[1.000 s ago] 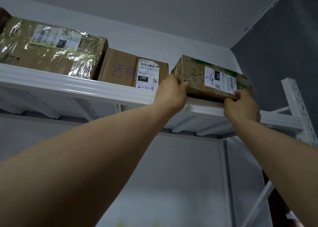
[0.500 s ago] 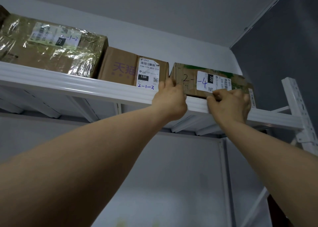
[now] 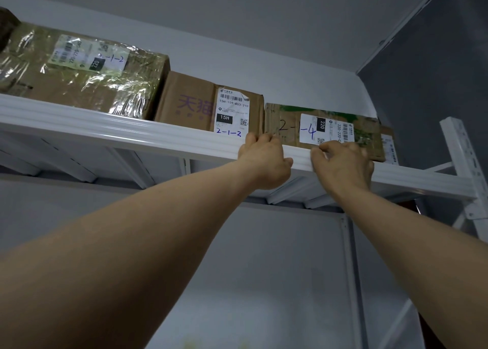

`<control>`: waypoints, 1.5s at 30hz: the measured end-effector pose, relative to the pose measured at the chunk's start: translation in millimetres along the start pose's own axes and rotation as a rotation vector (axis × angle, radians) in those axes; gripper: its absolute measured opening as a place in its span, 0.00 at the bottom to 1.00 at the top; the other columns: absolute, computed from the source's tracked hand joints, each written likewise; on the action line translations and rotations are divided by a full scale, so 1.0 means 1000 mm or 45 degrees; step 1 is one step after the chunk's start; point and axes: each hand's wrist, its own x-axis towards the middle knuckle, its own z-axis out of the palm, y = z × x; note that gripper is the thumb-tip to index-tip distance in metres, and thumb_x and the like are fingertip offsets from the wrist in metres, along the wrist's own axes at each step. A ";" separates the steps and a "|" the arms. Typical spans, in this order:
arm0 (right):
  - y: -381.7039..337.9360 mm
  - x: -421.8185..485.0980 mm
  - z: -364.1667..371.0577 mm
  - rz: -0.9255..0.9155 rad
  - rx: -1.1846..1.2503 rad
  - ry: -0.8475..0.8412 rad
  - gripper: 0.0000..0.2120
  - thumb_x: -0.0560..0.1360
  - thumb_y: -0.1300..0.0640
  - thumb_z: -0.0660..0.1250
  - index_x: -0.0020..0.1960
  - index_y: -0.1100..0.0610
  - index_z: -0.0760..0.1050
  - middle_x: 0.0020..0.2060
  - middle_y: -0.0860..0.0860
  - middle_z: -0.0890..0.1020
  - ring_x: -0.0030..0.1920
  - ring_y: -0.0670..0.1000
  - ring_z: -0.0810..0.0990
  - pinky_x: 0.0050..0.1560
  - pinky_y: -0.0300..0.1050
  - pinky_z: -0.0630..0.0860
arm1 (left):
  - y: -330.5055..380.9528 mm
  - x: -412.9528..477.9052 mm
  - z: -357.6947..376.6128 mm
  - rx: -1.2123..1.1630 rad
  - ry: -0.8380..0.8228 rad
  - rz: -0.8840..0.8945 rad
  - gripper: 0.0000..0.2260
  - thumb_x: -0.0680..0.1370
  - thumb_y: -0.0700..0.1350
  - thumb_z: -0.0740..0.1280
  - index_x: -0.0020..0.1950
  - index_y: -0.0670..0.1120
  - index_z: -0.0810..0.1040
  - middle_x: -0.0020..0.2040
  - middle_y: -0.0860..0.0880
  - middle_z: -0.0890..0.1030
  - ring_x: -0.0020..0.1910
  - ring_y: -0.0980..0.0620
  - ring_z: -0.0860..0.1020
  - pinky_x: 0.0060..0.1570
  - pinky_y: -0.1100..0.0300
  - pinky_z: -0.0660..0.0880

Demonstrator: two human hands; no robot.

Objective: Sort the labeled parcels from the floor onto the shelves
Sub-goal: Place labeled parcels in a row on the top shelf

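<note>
Top shelf (image 3: 105, 124) | parcel 2-1-4 (image 3: 285, 121) seated, touching parcel 2-1-3 (image 3: 190, 103) | left hand (image 3: 264, 161) fingers together, pressing its corner | right hand (image 3: 343, 163) fingers curled against its front, grip unclear | floor parcels out of sight

The shelf (image 3: 158, 134) front rail blocks any approach from 6 o'clock, so a hand must pass over its lip. Parcel 2-1-2 (image 3: 87, 84), parcel 2-1-3 (image 3: 195, 103) and parcel 2-1-4 (image 3: 287, 126) stand packed side by side with no gap showing. At 3 o'clock of parcel 2-1-4 a small parcel (image 3: 388, 147) sits just beside it, with the upright post (image 3: 460, 153) farther on. Open air lies at 12 o'clock, above the row up to the ceiling (image 3: 237, 10), and beneath the shelf.
</note>
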 end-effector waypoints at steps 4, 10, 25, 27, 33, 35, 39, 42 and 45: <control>-0.004 -0.001 0.002 0.020 -0.007 -0.016 0.20 0.80 0.42 0.56 0.65 0.48 0.77 0.64 0.58 0.75 0.65 0.60 0.68 0.64 0.55 0.64 | -0.003 0.001 0.000 -0.008 -0.029 0.014 0.32 0.80 0.57 0.59 0.80 0.44 0.53 0.79 0.47 0.58 0.76 0.41 0.53 0.72 0.48 0.57; -0.013 -0.007 0.002 -0.003 -0.011 -0.050 0.20 0.80 0.43 0.57 0.65 0.49 0.77 0.64 0.58 0.75 0.65 0.60 0.68 0.65 0.55 0.64 | -0.003 0.004 -0.007 -0.058 -0.139 -0.015 0.35 0.78 0.59 0.63 0.79 0.45 0.56 0.78 0.46 0.60 0.76 0.41 0.52 0.72 0.45 0.57; -0.070 -0.036 -0.025 -0.034 0.007 -0.062 0.16 0.80 0.45 0.57 0.61 0.50 0.77 0.62 0.56 0.77 0.64 0.59 0.69 0.64 0.54 0.63 | -0.028 -0.043 -0.037 -0.136 -0.348 0.099 0.40 0.78 0.53 0.68 0.80 0.43 0.47 0.81 0.47 0.45 0.80 0.49 0.44 0.76 0.54 0.48; -0.083 -0.043 -0.029 -0.026 0.004 -0.072 0.15 0.80 0.46 0.57 0.60 0.50 0.76 0.60 0.55 0.77 0.63 0.58 0.69 0.63 0.54 0.64 | -0.039 -0.053 -0.049 -0.131 -0.357 0.069 0.39 0.77 0.54 0.68 0.80 0.43 0.51 0.81 0.47 0.50 0.79 0.47 0.50 0.75 0.52 0.53; -0.133 -0.081 -0.038 0.009 0.168 -0.080 0.09 0.81 0.48 0.58 0.46 0.51 0.70 0.40 0.49 0.76 0.39 0.49 0.73 0.40 0.46 0.69 | -0.083 -0.094 -0.097 -0.248 -0.338 -0.004 0.19 0.77 0.50 0.68 0.65 0.44 0.78 0.63 0.46 0.79 0.61 0.47 0.77 0.60 0.55 0.73; -0.151 -0.099 -0.039 0.018 0.171 -0.133 0.11 0.81 0.48 0.57 0.43 0.52 0.70 0.37 0.49 0.76 0.36 0.49 0.73 0.33 0.44 0.64 | -0.097 -0.112 -0.111 -0.321 -0.252 -0.021 0.10 0.77 0.47 0.67 0.53 0.45 0.84 0.51 0.48 0.85 0.51 0.50 0.81 0.53 0.57 0.77; -0.188 -0.144 -0.041 0.046 0.151 -0.290 0.17 0.81 0.48 0.56 0.37 0.53 0.70 0.38 0.53 0.77 0.41 0.57 0.76 0.39 0.46 0.68 | -0.125 -0.155 -0.129 -0.355 -0.205 -0.084 0.11 0.77 0.44 0.64 0.40 0.45 0.85 0.32 0.51 0.84 0.37 0.54 0.82 0.42 0.58 0.79; -0.215 -0.182 -0.044 0.093 0.151 -0.356 0.22 0.81 0.48 0.58 0.30 0.54 0.66 0.32 0.52 0.73 0.38 0.56 0.73 0.37 0.45 0.64 | -0.150 -0.191 -0.132 -0.319 -0.260 -0.108 0.11 0.77 0.47 0.65 0.44 0.44 0.85 0.35 0.47 0.83 0.38 0.50 0.81 0.44 0.54 0.80; -0.237 -0.225 -0.046 0.165 0.157 -0.429 0.23 0.81 0.50 0.58 0.28 0.54 0.64 0.28 0.51 0.71 0.32 0.55 0.71 0.32 0.44 0.62 | -0.173 -0.233 -0.126 -0.350 -0.353 -0.109 0.12 0.77 0.48 0.66 0.46 0.41 0.84 0.44 0.43 0.84 0.43 0.46 0.81 0.47 0.50 0.80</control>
